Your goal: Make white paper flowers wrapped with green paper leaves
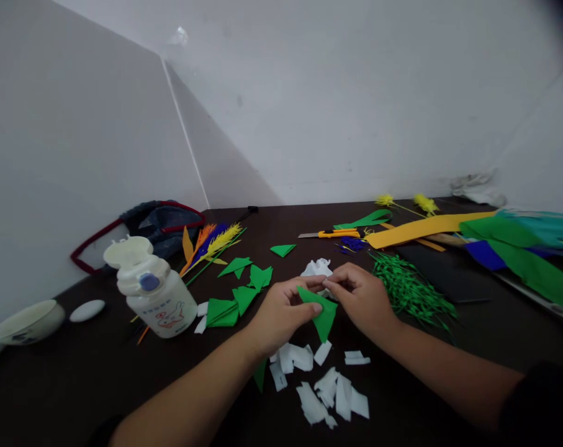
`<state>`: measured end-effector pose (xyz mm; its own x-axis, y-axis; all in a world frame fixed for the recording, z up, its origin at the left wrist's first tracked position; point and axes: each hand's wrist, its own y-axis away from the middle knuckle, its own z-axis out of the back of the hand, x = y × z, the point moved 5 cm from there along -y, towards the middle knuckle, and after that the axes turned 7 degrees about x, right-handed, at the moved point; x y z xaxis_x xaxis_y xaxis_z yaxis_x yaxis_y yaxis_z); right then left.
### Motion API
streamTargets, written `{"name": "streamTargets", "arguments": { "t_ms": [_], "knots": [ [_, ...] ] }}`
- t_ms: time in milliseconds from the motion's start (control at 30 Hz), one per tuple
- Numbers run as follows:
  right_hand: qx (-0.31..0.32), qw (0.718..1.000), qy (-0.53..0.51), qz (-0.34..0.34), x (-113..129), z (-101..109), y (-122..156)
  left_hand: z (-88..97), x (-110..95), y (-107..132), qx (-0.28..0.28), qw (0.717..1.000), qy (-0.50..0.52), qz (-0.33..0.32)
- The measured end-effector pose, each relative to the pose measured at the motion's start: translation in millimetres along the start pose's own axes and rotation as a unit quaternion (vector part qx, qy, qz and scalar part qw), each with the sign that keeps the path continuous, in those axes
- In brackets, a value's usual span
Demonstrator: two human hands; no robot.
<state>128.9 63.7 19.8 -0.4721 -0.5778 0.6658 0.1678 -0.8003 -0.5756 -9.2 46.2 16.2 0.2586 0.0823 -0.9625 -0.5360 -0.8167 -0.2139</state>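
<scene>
My left hand (281, 310) is closed, its thumb pressing a folded green paper piece (325, 320) against the fingers. My right hand (365, 303) pinches at the left fingertips. Whatever sits between its thumb and forefinger is too small to make out. Just behind both hands lies a crumpled white tissue (316, 267). Torn white paper strips (297, 358) are scattered on the table in front of them. More green paper pieces (222, 312) lie to the left, some overlapping.
A white bottle (162, 310) with its lid up stands at left, near a bowl (30, 323). Behind are yellow and orange paper plants (211, 245) and a utility knife (339, 234), blade out. Shredded green paper (411, 292) and a yellow strip (425, 228) lie right.
</scene>
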Motion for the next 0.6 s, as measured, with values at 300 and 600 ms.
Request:
{"name": "streamTargets", "arguments": {
  "t_ms": [300, 600],
  "knots": [
    [0.021, 0.997, -0.022, 0.076, 10.1, -7.1, 2.4, -3.2, 0.2, 4.0, -0.010, 0.995, 0.090, 0.039],
    [0.042, 0.983, 0.042, 0.171, 11.6, -5.3, 2.8, -1.6, -2.5, 4.7, -0.040, 0.982, 0.179, 0.045]
  ]
}}
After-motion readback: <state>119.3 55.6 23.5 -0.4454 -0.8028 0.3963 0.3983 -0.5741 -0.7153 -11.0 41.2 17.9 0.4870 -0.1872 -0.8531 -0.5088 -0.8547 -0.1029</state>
